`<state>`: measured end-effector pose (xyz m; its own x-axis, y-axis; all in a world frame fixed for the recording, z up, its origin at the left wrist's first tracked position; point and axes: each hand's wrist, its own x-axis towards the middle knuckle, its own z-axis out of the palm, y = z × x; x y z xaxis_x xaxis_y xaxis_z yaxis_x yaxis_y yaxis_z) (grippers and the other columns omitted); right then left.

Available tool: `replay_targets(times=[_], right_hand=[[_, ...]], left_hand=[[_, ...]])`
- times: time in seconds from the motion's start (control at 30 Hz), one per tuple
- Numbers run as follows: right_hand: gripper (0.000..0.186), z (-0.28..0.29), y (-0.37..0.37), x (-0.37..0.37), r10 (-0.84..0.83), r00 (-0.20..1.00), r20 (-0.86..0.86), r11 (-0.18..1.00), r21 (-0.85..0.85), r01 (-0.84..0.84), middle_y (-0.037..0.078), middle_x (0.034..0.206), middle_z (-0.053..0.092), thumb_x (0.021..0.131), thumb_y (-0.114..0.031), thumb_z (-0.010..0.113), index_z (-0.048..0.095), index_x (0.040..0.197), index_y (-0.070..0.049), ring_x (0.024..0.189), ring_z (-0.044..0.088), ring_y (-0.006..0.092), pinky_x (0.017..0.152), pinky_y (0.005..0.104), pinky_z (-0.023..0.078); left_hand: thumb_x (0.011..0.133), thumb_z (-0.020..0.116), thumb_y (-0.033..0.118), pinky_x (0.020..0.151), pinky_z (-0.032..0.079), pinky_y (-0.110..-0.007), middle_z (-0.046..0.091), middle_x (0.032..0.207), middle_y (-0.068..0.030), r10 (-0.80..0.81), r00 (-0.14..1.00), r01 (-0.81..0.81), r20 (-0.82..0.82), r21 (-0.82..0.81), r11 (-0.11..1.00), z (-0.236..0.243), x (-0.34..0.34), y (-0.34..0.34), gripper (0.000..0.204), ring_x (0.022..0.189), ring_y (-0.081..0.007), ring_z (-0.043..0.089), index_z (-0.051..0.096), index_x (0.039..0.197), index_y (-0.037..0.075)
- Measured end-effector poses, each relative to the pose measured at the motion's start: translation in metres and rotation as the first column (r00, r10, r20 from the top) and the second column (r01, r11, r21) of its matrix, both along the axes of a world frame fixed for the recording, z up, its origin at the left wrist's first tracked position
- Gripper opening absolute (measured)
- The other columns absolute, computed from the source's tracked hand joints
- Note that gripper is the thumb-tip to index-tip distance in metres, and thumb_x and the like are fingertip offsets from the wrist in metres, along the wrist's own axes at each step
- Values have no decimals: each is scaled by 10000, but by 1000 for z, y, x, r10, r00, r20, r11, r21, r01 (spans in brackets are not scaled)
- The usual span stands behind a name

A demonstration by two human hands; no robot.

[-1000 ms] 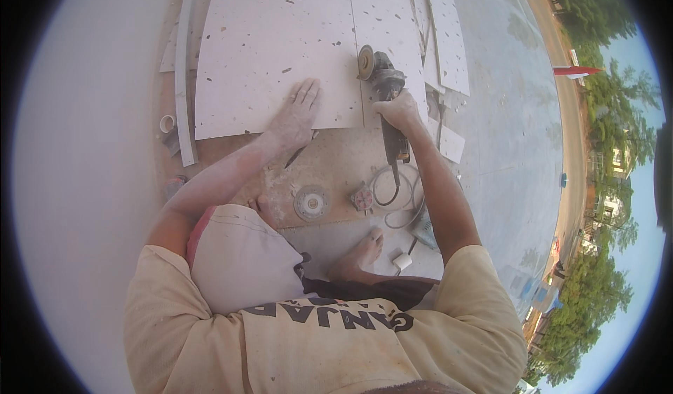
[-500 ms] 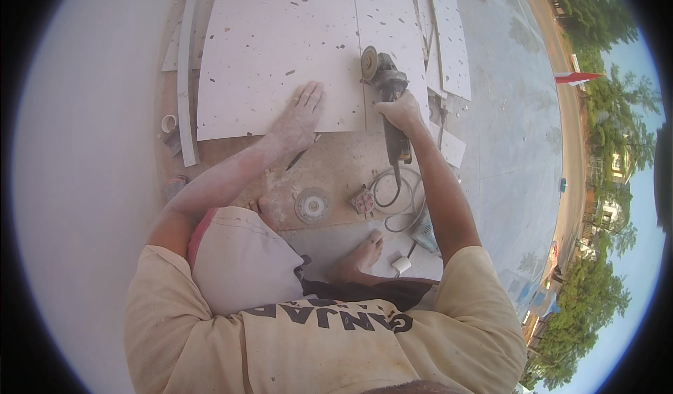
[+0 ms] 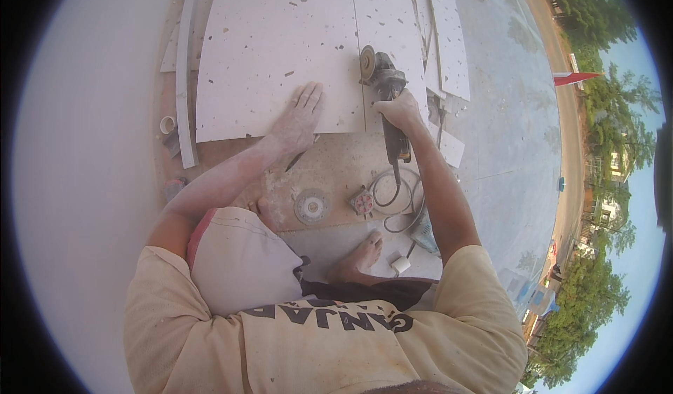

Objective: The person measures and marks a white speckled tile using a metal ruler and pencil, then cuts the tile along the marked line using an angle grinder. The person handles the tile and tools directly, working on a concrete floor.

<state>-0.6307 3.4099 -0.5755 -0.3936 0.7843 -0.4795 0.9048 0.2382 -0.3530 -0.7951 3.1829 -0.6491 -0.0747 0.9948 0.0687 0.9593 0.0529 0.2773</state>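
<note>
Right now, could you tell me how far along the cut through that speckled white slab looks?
Done: a straight cut line splits the slab from its far edge down to the grinder. In hand: the right hand grips the angle grinder, disc on that line, while the left hand lies flat on the slab. Left: the short stretch to the near edge.

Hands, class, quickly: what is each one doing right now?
Left hand: open, pressed flat on the white speckled tile.
Right hand: closed around the angle grinder, its disc at the tile's cut line.
</note>
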Motion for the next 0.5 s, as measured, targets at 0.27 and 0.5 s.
replay_targets(times=[0.27, 0.5], right_hand=[[739, -9, 6, -3, -10, 1000, -19, 996, 84, 12, 260, 1124, 710, 657, -314, 810, 603, 1233, 99, 1067, 705, 352, 927, 407, 563], [641, -4, 2, -7, -18, 999, -51, 991, 132, 25, 224, 988, 739, 629, -314, 826, 673, 1106, 86, 931, 734, 322, 831, 402, 579]], left_hand=[[797, 700, 204, 1291, 138, -510, 245, 1621, -313, 1, 1000, -1, 13, -1, 1000, 0, 0, 1, 903, 1556, -426, 166, 291, 1516, -159], [777, 715, 197, 1295, 127, -504, 232, 1631, -308, 9, 998, -10, 65, 17, 1000, -1, 0, 1, 927, 1563, -418, 153, 286, 1519, -158]])
